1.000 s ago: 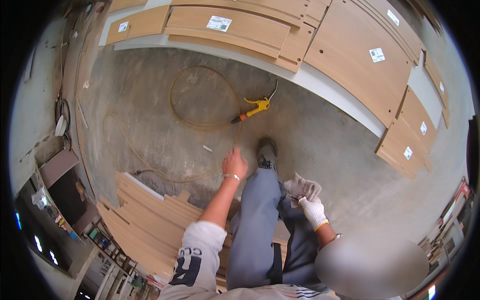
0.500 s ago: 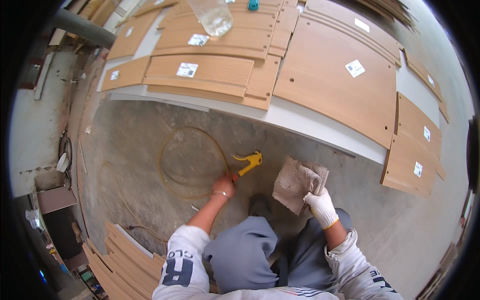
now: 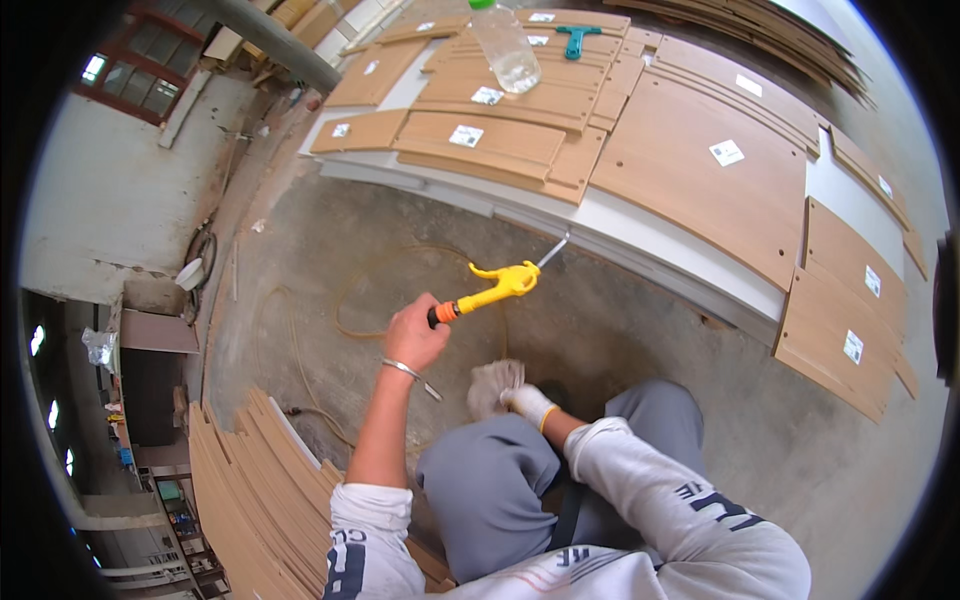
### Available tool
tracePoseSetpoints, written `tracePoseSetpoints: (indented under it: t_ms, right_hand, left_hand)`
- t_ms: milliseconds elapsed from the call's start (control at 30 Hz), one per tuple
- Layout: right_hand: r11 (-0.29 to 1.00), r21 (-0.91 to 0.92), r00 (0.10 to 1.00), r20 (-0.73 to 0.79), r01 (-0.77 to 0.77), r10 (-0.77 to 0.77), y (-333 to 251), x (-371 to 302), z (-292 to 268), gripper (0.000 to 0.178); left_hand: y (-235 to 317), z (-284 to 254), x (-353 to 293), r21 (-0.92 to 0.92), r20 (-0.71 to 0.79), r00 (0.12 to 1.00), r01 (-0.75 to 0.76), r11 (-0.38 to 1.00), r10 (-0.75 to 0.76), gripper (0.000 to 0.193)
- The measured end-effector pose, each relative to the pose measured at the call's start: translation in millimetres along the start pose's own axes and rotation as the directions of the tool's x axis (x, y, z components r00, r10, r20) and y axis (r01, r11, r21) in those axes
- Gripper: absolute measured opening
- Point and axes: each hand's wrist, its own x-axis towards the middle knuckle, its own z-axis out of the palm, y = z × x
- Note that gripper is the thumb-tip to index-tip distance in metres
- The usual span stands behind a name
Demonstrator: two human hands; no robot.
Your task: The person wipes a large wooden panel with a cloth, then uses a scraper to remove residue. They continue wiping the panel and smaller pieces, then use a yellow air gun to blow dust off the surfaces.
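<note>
My bare left hand (image 3: 416, 332) is closed round the orange and black coupling end of a yellow air blow gun (image 3: 512, 281). The gun's thin metal nozzle points up and right, toward the edge of the panel stack. A yellowish air hose (image 3: 345, 315) lies looped on the floor behind that hand. In a white knit glove, my right hand (image 3: 530, 403) is shut on a bunched beige rag (image 3: 488, 388), low over the floor by my left knee. A metal band circles my left wrist.
Wood-coloured panels (image 3: 700, 165) with labels lie on white boards ahead. On them stand a clear bottle (image 3: 512, 65) with a green cap and a teal scraper (image 3: 575, 44). More wooden strips (image 3: 260, 500) are stacked at lower left. Along the left runs a wall (image 3: 130, 190).
My left hand has lifted the blow gun up off the floor. My right hand has swung left with the rag, toward my left knee. The view has shifted, showing more to the left.
</note>
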Motion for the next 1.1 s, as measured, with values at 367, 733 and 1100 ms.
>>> tracePoseSetpoints:
  t_ms: [367,733,1100]
  right_hand:
    - [0.924,-0.375,0.995,-0.090,-0.077,0.046,-82,-92,-27,0.084]
    - [-0.216,0.385,0.270,-0.866,0.897,-0.420,-163,-350,-151,0.051]
    - [-0.266,0.285,0.277,-0.958,0.921,-0.069,-94,-396,-207,0.017]
  left_hand:
    - [125,-100,-61,0.035,0.264,0.921,-0.306,0.951,0.286,0.020]
    - [292,-52,-121,0.085,0.069,0.722,-0.691,0.717,0.688,0.029]
    - [388,-46,-154,0.061,0.380,0.529,-0.833,0.550,0.759,0.033]
